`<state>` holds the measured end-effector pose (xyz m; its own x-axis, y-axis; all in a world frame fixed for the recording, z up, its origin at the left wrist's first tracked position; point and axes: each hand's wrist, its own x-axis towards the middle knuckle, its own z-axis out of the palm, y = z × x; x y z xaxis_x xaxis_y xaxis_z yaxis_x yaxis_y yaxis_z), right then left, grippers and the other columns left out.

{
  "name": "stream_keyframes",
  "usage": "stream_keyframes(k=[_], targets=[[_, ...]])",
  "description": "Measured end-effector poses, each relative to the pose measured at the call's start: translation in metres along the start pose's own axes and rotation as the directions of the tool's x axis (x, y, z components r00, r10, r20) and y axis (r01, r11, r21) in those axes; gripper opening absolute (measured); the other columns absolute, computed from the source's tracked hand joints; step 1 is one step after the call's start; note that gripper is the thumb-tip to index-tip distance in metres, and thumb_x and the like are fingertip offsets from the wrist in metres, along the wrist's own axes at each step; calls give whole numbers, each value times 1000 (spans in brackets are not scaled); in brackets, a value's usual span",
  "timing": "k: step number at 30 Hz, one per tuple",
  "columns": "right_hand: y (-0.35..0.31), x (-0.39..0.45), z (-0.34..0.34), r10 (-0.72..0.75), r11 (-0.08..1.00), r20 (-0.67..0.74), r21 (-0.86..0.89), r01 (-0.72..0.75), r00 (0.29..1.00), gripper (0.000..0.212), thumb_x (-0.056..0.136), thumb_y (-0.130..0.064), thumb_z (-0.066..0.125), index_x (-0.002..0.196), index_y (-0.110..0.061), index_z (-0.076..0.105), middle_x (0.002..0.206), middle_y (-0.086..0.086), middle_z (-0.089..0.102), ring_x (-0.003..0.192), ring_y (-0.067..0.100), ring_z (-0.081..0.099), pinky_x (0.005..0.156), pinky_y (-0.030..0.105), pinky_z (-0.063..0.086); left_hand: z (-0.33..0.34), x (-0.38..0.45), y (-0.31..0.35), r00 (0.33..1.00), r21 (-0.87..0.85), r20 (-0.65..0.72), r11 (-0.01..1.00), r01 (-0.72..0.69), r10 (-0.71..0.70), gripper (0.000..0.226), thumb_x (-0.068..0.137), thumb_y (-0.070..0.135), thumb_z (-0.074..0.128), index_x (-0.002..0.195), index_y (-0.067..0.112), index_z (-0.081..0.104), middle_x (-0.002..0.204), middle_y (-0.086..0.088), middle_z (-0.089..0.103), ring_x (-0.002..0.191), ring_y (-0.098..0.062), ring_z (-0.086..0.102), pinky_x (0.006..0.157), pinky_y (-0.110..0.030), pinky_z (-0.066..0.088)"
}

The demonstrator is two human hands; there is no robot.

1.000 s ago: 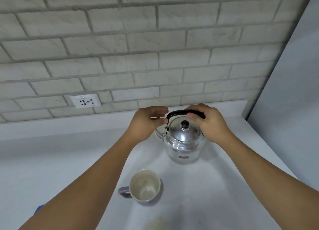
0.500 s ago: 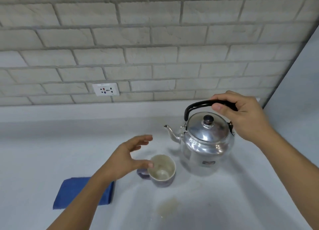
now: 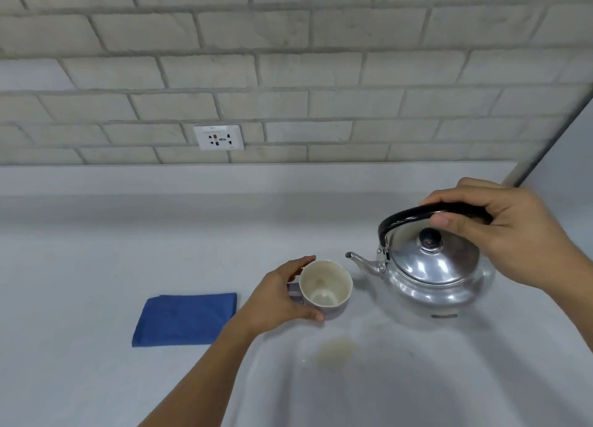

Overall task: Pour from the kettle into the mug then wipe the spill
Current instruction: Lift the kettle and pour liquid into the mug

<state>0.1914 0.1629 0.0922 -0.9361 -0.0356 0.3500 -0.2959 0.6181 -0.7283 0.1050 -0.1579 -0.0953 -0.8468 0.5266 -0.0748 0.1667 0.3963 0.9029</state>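
Gripping the kettle [image 3: 436, 272] handle with my right hand [image 3: 510, 234] – left hand [image 3: 276, 298] cupping the mug [image 3: 325, 287] – cloth [image 3: 186, 319] beside

Pale grey counter [image 3: 96, 266], smooth, running back to a low raised ledge [image 3: 160, 179] along the wall. Behind it, a wall of whitish brick [image 3: 288, 73] with grey mortar lines. White socket plate [image 3: 219, 137] set low in the brick, just above the ledge, with small dark, red and blue marks on its face. Plain grey side wall [image 3: 568, 163] at far right.
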Motion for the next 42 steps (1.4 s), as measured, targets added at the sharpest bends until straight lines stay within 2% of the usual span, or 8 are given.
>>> stream_keyframes(k=[3,8,11,17,24,30,35,42], targets=[[0,-2,6,32,999,38,25,-33,999,24,80,-42,72,102,-36,78,85,-1,66,72,20,64,71,36,49,5,1,-5,1000,-44,-17,999,-1,0,101,50,36,104,138,46,57,128,21,69,120,-1,63,84,-12,54],[-1,-3,16,43,998,113,-41,-38,993,24,86,-20,76,99,-40,78,83,-1,65,66,17,64,63,17,44,6,1,-6,999,-60,-32,998,-15,13,97,53,33,104,138,43,58,125,19,70,117,-3,65,80,-11,54],[-9,-3,21,25,993,146,-121,-8,989,24,85,-15,77,96,-36,79,83,-5,66,73,12,65,65,7,41,6,2,-6,999,-71,-37,997,-16,13,95,53,31,104,136,44,60,122,21,71,115,-1,66,79,-12,55],[-25,2,27,2,963,189,-264,49,982,16,85,-17,78,96,-28,80,80,-6,67,77,17,61,66,15,42,7,2,-5,999,-89,-41,996,-20,16,95,52,31,104,135,42,60,122,21,70,114,-3,66,77,-15,57],[-33,9,29,-10,939,255,-330,96,967,15,87,-17,77,97,-28,79,77,-10,64,69,-5,62,64,5,38,7,2,-4,999,-103,-41,994,-24,19,93,53,28,104,135,40,61,122,19,71,113,-4,67,78,-15,57],[-35,18,30,-28,910,318,-385,155,948,14,88,-29,71,96,-39,76,85,-14,59,77,10,59,64,13,39,7,1,-4,999,-111,-42,994,-20,16,94,54,26,104,136,38,61,121,19,71,113,-4,67,78,-15,57],[-36,23,30,-42,892,358,-408,197,933,12,90,-30,70,95,-40,75,77,-13,59,76,11,58,65,24,44,6,1,-3,999,-112,-37,994,-15,11,95,54,26,104,138,36,60,122,22,70,114,-2,66,78,-13,56],[-35,29,31,-72,876,377,-419,239,924,13,90,-28,71,95,-39,75,75,-14,59,79,8,57,63,19,38,6,0,-2,999,-120,-35,993,-9,5,94,55,23,104,137,35,60,121,20,71,113,-4,67,78,-15,57]])
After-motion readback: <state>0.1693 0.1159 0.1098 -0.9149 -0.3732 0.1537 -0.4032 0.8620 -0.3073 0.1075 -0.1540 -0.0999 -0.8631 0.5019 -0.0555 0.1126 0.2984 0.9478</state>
